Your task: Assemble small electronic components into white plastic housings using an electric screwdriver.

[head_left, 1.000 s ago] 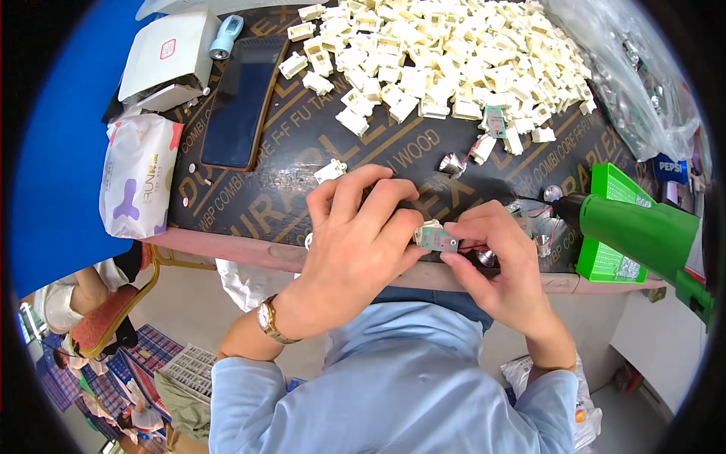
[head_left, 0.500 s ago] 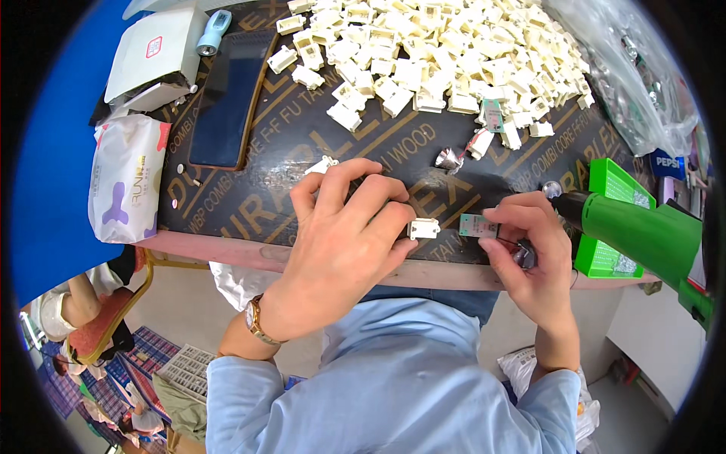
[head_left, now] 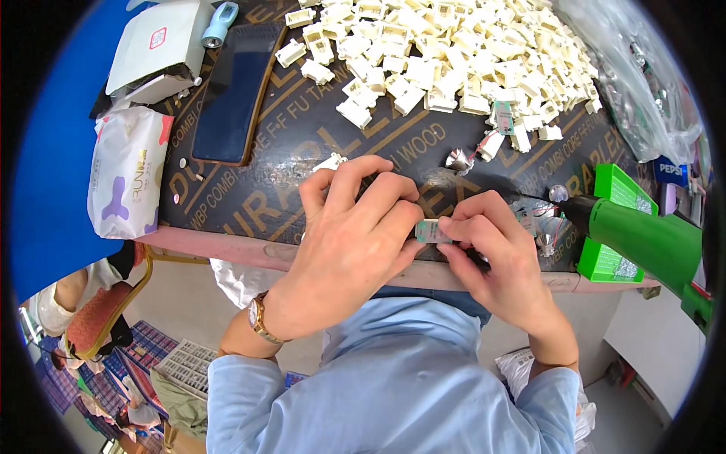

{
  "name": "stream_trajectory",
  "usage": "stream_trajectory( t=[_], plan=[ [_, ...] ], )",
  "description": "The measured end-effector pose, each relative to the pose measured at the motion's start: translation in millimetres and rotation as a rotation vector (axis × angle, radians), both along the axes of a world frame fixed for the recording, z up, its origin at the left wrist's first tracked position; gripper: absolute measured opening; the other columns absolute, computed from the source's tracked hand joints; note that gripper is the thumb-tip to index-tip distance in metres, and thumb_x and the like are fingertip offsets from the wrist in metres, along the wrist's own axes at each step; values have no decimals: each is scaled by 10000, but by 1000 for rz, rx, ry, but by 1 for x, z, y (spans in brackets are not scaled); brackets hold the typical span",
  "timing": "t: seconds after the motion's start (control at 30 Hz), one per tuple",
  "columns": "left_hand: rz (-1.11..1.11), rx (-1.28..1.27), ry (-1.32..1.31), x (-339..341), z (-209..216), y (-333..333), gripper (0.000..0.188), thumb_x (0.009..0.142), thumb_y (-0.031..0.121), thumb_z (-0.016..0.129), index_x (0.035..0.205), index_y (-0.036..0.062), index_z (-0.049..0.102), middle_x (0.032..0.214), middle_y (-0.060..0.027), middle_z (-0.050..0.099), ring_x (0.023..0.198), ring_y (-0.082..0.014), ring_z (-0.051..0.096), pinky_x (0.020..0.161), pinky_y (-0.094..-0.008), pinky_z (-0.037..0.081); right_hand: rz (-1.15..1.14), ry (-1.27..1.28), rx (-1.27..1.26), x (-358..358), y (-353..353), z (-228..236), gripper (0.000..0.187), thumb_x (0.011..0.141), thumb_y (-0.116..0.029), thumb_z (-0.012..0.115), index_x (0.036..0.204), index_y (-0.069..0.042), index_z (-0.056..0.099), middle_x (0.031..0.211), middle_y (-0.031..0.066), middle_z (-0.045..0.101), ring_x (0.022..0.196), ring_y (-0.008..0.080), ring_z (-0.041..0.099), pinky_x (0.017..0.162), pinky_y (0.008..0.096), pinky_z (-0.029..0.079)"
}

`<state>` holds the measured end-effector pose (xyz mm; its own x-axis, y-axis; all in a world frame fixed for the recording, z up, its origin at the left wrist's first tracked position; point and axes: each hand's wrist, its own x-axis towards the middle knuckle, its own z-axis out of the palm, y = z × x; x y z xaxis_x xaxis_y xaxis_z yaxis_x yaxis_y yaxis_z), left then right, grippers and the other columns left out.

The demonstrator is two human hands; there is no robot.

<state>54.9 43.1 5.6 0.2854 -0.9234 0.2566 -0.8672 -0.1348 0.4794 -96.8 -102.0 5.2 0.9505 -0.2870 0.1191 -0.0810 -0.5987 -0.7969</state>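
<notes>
On the desk (head_left: 280,198) before us, a big pile of cream cases (head_left: 461,57) filled the far side, and a clear plastic bag (head_left: 643,91) lay to the right of it. At the left we had a white box (head_left: 155,53), a small blue torch (head_left: 220,24), a dark phone (head_left: 234,98) and a tissue pack (head_left: 127,181). On the right, a green tool (head_left: 643,234) stood in the way; it reached across a green tray (head_left: 614,181), and its thin tip pointed toward our right hand (head_left: 467,236). A shiny cup (head_left: 458,161) lay beyond this hand.

Half a second before, we held the circuit board (head_left: 429,231) apart from our left hand (head_left: 412,227); now it was just beside the left fingertips. The right hand pinched it between thumb and fingers. The left hand was curved, but we could not tell if it gripped something. A second board (head_left: 525,220), which our right hand had covered, now showed.

The pink front edge (head_left: 212,246) ran under our wrists. A dark stretch of desk lay between the left hand and the phone, and another between both hands and the pile.
</notes>
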Motion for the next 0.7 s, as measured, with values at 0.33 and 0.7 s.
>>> stream_trajectory(
  t=[0.33, 0.7],
  plan=[
    [5, 28, 38, 2, 4, -2, 341, 651, 169, 825, 948, 117, 667, 1088, -2, 638, 1159, -272, 541, 948, -443, 321, 37, 85, -15, 2, -3, 9, 233, 784, 53, 702, 980, -11, 593, 968, 126, 554, 778, 335, 612, 633, 408, 504],
    [-102, -20, 0, 2, -1, 4, 217, 704, 127, 786, 884, 125, 665, 987, 23, 653, 1038, -241, 602, 880, -404, 363, 52, 119, 51, 12, -10, 14, 263, 762, 68, 689, 986, -21, 584, 1011, 119, 583, 851, 354, 620, 681, 412, 511]
  ],
)
